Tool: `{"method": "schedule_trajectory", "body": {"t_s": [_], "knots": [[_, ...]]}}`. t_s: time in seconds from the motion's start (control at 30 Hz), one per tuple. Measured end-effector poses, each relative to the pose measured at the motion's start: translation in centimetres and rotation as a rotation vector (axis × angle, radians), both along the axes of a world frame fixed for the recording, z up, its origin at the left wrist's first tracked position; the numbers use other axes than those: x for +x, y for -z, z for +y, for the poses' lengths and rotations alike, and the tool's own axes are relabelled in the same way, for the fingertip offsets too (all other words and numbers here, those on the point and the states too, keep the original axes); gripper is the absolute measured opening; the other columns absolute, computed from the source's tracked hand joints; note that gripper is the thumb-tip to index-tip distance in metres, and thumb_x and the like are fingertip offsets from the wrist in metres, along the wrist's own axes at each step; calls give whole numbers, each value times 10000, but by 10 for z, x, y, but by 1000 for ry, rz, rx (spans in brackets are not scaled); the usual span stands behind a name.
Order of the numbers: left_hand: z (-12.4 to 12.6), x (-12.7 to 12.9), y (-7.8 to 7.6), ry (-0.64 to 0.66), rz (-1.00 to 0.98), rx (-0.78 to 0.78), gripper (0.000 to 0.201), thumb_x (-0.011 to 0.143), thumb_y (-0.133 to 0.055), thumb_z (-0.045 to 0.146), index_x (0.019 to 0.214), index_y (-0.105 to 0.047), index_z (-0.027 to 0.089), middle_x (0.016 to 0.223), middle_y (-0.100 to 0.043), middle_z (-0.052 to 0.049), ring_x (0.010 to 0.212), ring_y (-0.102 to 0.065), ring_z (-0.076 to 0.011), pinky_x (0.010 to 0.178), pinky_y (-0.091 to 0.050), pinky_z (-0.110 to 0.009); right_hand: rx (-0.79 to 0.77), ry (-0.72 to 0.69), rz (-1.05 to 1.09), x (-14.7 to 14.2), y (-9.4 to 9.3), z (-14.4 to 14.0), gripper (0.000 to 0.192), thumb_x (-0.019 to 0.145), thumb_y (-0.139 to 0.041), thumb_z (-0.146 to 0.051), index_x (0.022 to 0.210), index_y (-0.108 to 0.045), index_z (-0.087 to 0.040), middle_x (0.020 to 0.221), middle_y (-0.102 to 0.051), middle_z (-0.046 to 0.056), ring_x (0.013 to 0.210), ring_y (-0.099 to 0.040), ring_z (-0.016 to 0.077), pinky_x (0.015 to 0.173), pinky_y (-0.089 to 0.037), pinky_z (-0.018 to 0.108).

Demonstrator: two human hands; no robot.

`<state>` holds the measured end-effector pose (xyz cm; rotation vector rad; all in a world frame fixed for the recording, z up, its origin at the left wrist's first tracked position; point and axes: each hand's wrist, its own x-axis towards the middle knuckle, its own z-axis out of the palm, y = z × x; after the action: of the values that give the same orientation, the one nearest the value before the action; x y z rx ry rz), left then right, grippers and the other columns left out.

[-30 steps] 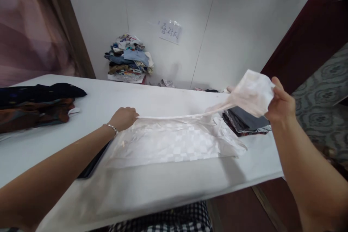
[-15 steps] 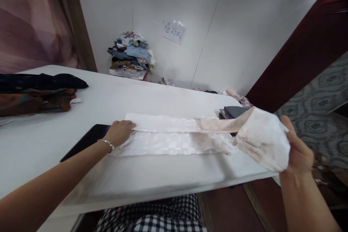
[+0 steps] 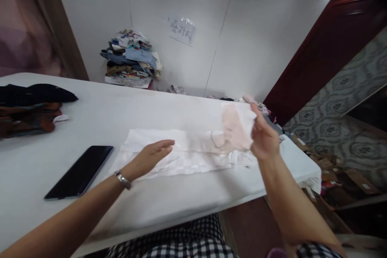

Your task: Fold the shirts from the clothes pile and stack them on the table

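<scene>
Head view shows a rumpled white garment (image 3: 190, 163), pinkish end (image 3: 235, 127) gripped by right fingers (image 3: 261, 118), left fingers (image 3: 163, 144) parted.

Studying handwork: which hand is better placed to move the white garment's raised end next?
Likely the right hand: it holds that pinkish end of the white fabric garment; the left hand is open.

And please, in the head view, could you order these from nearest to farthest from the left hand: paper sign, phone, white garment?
1. White garment, under the left hand.
2. Phone, to the hand's left.
3. Paper sign, up on the wall.
</scene>
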<state>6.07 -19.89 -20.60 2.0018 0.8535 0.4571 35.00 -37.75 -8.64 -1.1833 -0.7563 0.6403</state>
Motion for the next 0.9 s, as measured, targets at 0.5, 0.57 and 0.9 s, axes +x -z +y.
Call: {"method": "schedule_trajectory", "body": {"t_s": [0.5,0.57,0.9], "knots": [[-47,-6,10,-344,-383,-1051,525,776,-648,431,1228,-584,172,844,-734,-95,630,-678,-228,545,-538,-328,-369,-888,-94,-74,104,25,606,810,-704,-384,1375,-517,-270,998,-736,64,883,-686,190,789,-542,381],[-51,-12,-1,-313,-409,-1077,590,729,-716,359,1269,-563,175,853,-740,-81,632,-685,-228,552,-543,-314,-355,-625,-303,-38,101,36,437,842,-647,-379,1245,-631,-211,932,-743,68,853,-683,179,814,-539,380],[-59,-16,-49,-39,-373,-885,744,643,-776,355,1348,-547,290,1195,-699,-62,1025,-669,-287,781,-561,-312,-754,-328,-1053,85,137,136,591,704,-443,10,1193,-685,-217,1250,-671,25,1148,-618,205,989,-468,308]]}}
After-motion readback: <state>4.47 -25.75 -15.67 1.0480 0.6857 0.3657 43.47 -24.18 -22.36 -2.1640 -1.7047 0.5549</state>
